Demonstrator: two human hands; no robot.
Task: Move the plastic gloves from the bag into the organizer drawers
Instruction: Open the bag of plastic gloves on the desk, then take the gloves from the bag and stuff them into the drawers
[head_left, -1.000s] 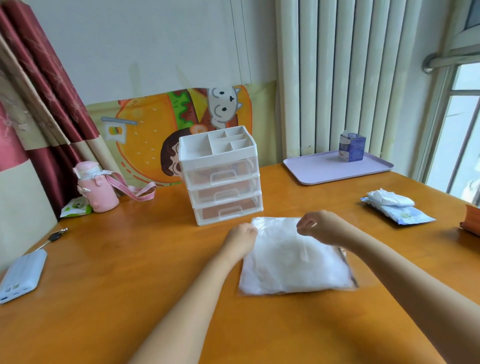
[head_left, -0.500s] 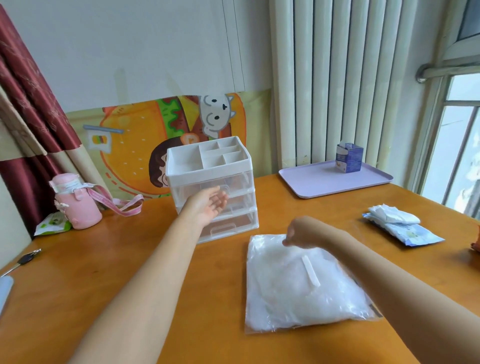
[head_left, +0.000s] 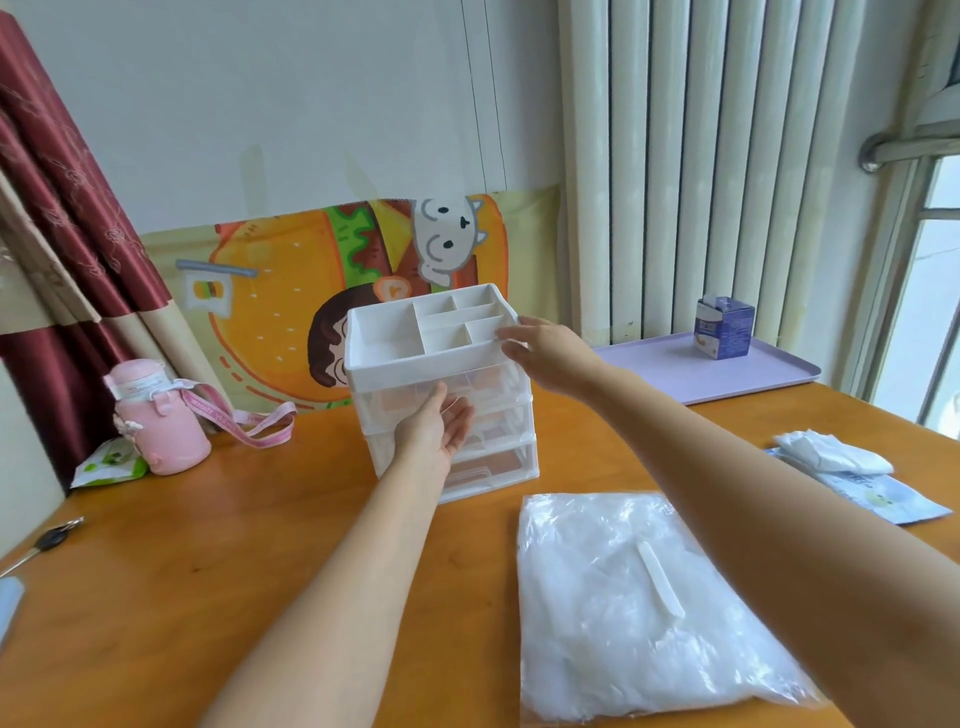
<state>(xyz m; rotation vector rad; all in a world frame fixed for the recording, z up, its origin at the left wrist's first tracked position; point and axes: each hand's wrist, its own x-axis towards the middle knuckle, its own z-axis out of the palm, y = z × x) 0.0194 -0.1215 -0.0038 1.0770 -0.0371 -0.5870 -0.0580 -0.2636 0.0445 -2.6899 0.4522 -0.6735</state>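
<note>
A white organizer (head_left: 395, 338) with an open compartment top and three clear drawers stands at the middle of the wooden table; all drawers look closed. My left hand (head_left: 434, 434) is palm up in front of it, relaxed fingertips touching the front of the upper drawers. My right hand (head_left: 545, 353) grips the organizer's top right front corner, thumb on the front rim and fingers over the top. The clear bag of plastic gloves (head_left: 639, 608) lies flat on the table at the lower right, under my right forearm, with neither hand on it.
A pink bottle (head_left: 156, 421) with a strap and a green packet (head_left: 109, 465) sit at the left, keys (head_left: 47, 540) near the left edge. A lilac tray (head_left: 779, 374) with a blue carton (head_left: 724, 330) stands behind. A wipes packet (head_left: 883, 499) lies at the right.
My right hand left the bag and rose to the organizer's top right corner. My left hand stays at the drawer fronts, palm up. The view moved closer to the organizer.
</note>
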